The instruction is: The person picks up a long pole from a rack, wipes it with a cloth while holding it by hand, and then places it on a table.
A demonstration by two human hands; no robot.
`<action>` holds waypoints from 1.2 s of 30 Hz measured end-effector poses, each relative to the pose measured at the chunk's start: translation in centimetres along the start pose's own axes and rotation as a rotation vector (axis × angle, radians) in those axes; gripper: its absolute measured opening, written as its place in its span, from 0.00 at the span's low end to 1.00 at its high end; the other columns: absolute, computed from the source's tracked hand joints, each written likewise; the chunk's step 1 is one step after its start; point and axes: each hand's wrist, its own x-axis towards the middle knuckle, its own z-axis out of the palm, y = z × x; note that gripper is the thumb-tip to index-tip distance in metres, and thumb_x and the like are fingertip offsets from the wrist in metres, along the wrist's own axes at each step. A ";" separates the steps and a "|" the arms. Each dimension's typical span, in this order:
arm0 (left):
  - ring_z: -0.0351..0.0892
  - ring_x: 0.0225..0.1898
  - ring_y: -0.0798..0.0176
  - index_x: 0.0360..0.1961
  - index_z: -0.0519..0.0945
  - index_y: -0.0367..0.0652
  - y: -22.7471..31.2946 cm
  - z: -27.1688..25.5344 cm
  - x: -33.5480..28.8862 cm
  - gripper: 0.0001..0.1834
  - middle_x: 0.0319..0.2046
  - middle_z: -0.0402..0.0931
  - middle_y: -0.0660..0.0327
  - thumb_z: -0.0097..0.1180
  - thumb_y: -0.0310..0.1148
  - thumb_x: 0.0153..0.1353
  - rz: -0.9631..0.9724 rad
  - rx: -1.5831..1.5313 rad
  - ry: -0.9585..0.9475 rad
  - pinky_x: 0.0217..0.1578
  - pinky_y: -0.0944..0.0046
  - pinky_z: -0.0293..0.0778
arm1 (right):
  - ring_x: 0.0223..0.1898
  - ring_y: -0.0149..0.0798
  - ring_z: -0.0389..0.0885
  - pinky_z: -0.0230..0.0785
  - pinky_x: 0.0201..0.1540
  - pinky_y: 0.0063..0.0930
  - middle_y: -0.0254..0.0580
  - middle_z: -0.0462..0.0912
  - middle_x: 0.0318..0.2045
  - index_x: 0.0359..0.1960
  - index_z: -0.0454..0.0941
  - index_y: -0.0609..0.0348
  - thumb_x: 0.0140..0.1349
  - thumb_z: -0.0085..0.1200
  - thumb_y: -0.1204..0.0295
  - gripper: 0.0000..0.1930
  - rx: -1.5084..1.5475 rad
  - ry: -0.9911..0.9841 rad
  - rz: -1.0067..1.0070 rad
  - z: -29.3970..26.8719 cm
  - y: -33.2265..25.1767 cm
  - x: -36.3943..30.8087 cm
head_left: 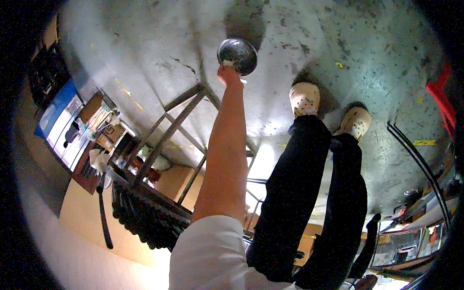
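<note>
My left arm, in a short white sleeve, stretches forward past my legs. At its end my left hand is closed at the near edge of a shiny, dark, round bowl-like thing. Something small and pale shows between the fingers and the dark round surface; its kind cannot be made out. A white bit sticks out beside the wrist. Whether the round thing touches the floor or hangs just above it, I cannot tell. No part that is plainly my right hand shows.
Scuffed grey floor lies around my pale clogs. A dark metal frame stands close to my left arm. Farther left are cardboard boxes and a table with a screen. Black curved tubes and a red object are on the right.
</note>
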 end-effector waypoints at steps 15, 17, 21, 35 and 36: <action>0.64 0.46 0.59 0.50 0.63 0.57 1.3 0.1 -1.3 0.21 0.48 0.61 0.61 0.51 0.42 0.55 -0.144 0.025 -0.392 0.38 0.55 0.68 | 0.25 0.29 0.69 0.64 0.24 0.18 0.38 0.71 0.27 0.39 0.70 0.62 0.64 0.42 0.69 0.10 0.036 0.029 -0.054 -2.3 1.6 3.2; 0.64 0.49 0.56 0.50 0.66 0.55 0.8 -0.2 0.9 0.21 0.49 0.63 0.58 0.52 0.38 0.53 -0.025 0.384 -0.282 0.42 0.55 0.67 | 0.26 0.29 0.69 0.64 0.25 0.18 0.38 0.71 0.28 0.39 0.70 0.62 0.63 0.42 0.69 0.10 0.024 0.024 -0.062 -2.0 1.3 4.1; 0.67 0.52 0.50 0.48 0.74 0.50 -1.9 3.2 4.7 0.21 0.49 0.68 0.53 0.53 0.31 0.49 0.636 1.259 -0.167 0.47 0.56 0.68 | 0.28 0.30 0.69 0.65 0.27 0.19 0.39 0.71 0.29 0.41 0.69 0.62 0.63 0.42 0.69 0.10 0.046 0.053 -0.005 -0.1 2.4 3.0; 0.74 0.33 0.51 0.49 0.64 0.46 4.0 -0.7 -1.1 0.20 0.44 0.65 0.49 0.49 0.36 0.55 0.009 0.027 -0.284 0.26 0.50 0.71 | 0.37 0.32 0.72 0.68 0.35 0.19 0.43 0.73 0.38 0.46 0.68 0.63 0.63 0.44 0.70 0.13 0.057 0.011 -0.034 -1.4 1.8 3.8; 0.74 0.32 0.52 0.49 0.64 0.46 4.3 -1.5 -0.9 0.20 0.45 0.65 0.49 0.48 0.38 0.57 0.043 0.150 -0.235 0.27 0.50 0.71 | 0.37 0.32 0.72 0.68 0.36 0.19 0.44 0.73 0.38 0.47 0.68 0.63 0.63 0.44 0.70 0.13 0.061 -0.002 -0.048 -1.7 1.8 4.4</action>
